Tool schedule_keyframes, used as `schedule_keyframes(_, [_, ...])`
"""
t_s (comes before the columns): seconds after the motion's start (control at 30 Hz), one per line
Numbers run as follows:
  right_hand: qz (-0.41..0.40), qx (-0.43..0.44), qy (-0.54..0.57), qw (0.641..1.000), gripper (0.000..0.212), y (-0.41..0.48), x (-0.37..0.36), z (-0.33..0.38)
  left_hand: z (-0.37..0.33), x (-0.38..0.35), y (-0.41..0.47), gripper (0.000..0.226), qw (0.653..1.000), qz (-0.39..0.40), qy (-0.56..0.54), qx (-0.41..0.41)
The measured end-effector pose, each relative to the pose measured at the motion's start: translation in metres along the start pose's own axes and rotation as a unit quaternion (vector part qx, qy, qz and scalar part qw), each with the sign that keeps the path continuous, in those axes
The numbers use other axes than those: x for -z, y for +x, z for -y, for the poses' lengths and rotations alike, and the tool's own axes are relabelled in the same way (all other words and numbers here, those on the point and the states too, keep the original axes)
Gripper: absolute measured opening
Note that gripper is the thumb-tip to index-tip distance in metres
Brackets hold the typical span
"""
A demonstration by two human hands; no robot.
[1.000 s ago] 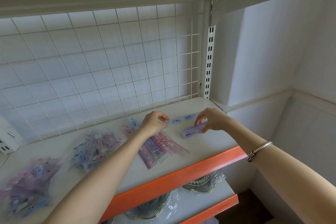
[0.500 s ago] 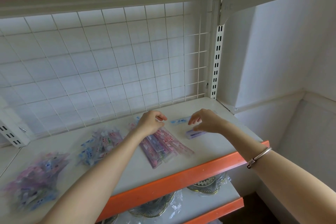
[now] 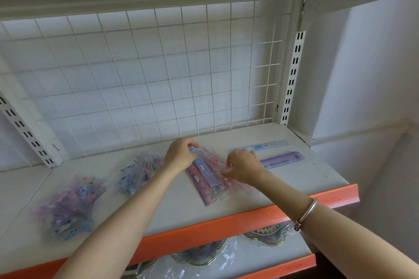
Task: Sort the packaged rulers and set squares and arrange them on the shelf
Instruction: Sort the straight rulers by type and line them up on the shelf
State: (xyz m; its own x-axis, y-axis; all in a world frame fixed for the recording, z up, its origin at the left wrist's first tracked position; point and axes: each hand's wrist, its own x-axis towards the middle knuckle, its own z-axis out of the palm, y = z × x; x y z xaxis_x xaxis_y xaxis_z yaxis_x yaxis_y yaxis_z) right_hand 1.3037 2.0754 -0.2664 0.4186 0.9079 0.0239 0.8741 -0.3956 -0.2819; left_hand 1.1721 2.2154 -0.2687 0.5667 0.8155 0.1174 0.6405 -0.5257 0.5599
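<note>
Left hand (image 3: 181, 154) and right hand (image 3: 243, 166) both pinch the pile of pink-and-blue plastic rulers in clear sleeves (image 3: 205, 180) midway along the white metal shelf (image 3: 299, 179); likely light, stiff, slippery: hold sleeve ends.

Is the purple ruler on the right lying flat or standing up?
Lying flat: the purple ruler rests full-length on the shelf, just in front of the blue ruler.

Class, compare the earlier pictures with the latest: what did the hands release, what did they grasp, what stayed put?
The blue ruler, held by both hands, was let go and lies behind the purple ruler at the right end of the shelf. The left hand and right hand moved left and pinch the middle pile. The far-left pile and its neighbour stayed put.
</note>
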Motion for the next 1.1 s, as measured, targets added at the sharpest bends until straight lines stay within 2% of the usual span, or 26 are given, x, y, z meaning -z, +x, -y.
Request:
schedule_keyframes(0.03, [-0.002, 0.007, -0.009, 1.0, 0.021, -0.003, 0.001, 0.003, 0.002, 0.0, -0.001, 0.026, 1.0, -0.001, 0.0, 0.005])
schedule_keyframes(0.17, [-0.014, 0.018, -0.022, 1.0, 0.032, -0.01, 0.004, 0.015, 0.004, -0.003, -0.009, 0.061, 0.998, 0.035, 0.003, 0.049])
schedule_keyframes(0.3, [-0.01, -0.028, 0.055, 0.998, 0.029, -0.004, -0.001, 0.016, -0.002, -0.007, -0.013, 0.077, 0.996, 0.045, 0.038, 0.061])
schedule_keyframes(0.37, [-0.014, -0.057, 0.127, 0.99, 0.02, -0.001, -0.001, 0.013, -0.003, -0.008, -0.012, 0.076, 0.996, 0.053, 0.045, 0.063])
schedule_keyframes(0.47, [-0.031, -0.083, 0.22, 0.971, 0.022, 0.003, 0.001, 0.007, -0.003, -0.009, -0.013, 0.07, 0.996, 0.056, 0.041, 0.057])
schedule_keyframes(0.67, [-0.045, -0.106, 0.318, 0.941, 0.02, 0.005, 0.011, 0.002, -0.005, -0.011, -0.013, 0.06, 0.996, 0.058, 0.009, 0.06])
schedule_keyframes(0.9, [-0.07, -0.09, 0.288, 0.951, 0.023, 0.011, 0.005, -0.003, -0.009, -0.009, -0.011, 0.05, 0.994, 0.052, -0.061, 0.071])
schedule_keyframes(1.1, [-0.041, -0.038, 0.163, 0.985, 0.026, 0.01, -0.005, 0.006, -0.012, -0.006, -0.01, 0.038, 0.992, 0.066, -0.061, 0.09])
